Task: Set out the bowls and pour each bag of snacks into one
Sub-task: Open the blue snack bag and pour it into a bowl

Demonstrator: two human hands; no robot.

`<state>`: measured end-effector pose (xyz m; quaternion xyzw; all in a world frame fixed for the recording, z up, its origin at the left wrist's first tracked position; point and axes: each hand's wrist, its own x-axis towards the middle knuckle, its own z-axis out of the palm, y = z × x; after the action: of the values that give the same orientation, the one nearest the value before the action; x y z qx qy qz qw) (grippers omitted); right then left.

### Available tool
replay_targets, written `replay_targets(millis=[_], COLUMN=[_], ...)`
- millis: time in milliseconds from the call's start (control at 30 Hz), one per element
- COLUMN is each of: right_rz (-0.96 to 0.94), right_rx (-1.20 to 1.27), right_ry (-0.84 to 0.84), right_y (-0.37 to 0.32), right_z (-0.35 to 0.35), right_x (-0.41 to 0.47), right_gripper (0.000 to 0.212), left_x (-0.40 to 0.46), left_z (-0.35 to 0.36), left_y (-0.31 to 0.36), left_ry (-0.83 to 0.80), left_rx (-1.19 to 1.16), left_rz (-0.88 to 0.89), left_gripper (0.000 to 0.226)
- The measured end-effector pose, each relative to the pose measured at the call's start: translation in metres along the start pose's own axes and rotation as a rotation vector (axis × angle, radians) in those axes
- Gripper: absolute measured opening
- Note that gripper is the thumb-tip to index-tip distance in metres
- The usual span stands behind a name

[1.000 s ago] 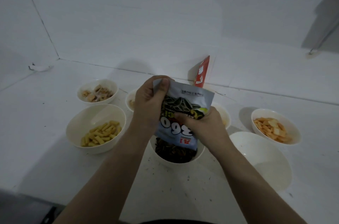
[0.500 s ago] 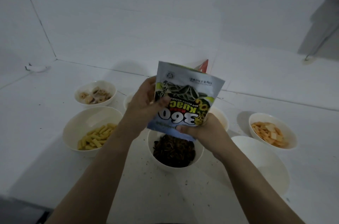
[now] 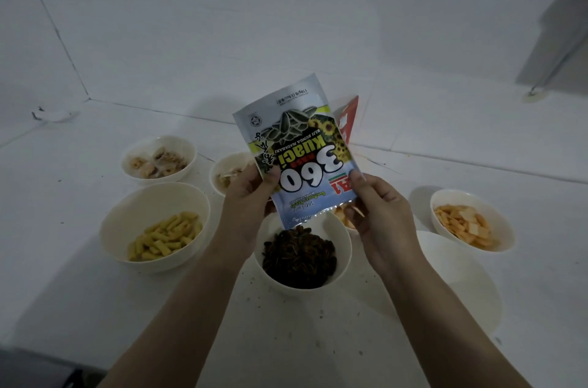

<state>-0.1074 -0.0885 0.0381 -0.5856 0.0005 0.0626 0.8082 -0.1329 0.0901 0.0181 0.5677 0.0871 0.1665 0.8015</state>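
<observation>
I hold a sunflower seed bag (image 3: 297, 146) upside down, its open mouth just above a white bowl (image 3: 343, 239) filled with dark seeds (image 3: 299, 255). My left hand (image 3: 248, 197) pinches the bag's left edge, and my right hand (image 3: 377, 206) pinches its right lower corner. The bag looks flat. To the left stands a bowl of yellow sticks (image 3: 121, 228). An empty white bowl (image 3: 458, 279) lies to the right, partly hidden by my right forearm.
A bowl of pale mixed snacks (image 3: 187, 146) and another bowl (image 3: 219, 165) sit behind at the left. A bowl of orange chips (image 3: 506, 228) is at the right. A red bag (image 3: 348, 120) stands behind the held one. Crumbs dot the white floor.
The bag has risen off the seed bowl and flattened out. My left hand slid from its top edge to its left side, and my right hand moved to the lower corner.
</observation>
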Motion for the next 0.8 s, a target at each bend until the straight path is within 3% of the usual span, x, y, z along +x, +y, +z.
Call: replay_targets(millis=[67, 167, 267, 367, 567, 800], right_rz=[0.046, -0.03, -0.152, -0.219, -0.272, -0.344], right_rx=[-0.03, -0.088, -0.076, -0.071, -0.059, -0.023], right_ry=[-0.062, -0.068, 0.066, 0.206, 0.448, 0.667], right_y=[0.003, 0.005, -0.007, -0.02, -0.037, -0.071], right_z=[0.002, -0.001, -0.017, -0.044, -0.116, -0.229], right_x=[-0.006, -0.014, -0.021, -0.029, -0.067, -0.139], right_gripper=[0.017, 0.018, 0.017, 0.021, 0.016, 0.02], left_x=[-0.004, -0.01, -0.012, -0.02, -0.051, -0.117], left_z=[0.01, 0.028, 0.042, 0.068, 0.154, 0.268], left_y=[0.0, -0.004, -0.013, -0.019, -0.037, -0.068], left_ry=[0.012, 0.002, 0.078, 0.061, -0.291, -0.575], left_rx=[-0.026, 0.052, 0.196, 0.127, 0.122, 0.112], left_rz=[0.007, 0.037, 0.07, 0.091, 0.106, -0.004], left_gripper=[0.023, 0.023, 0.01, 0.005, 0.009, 0.012])
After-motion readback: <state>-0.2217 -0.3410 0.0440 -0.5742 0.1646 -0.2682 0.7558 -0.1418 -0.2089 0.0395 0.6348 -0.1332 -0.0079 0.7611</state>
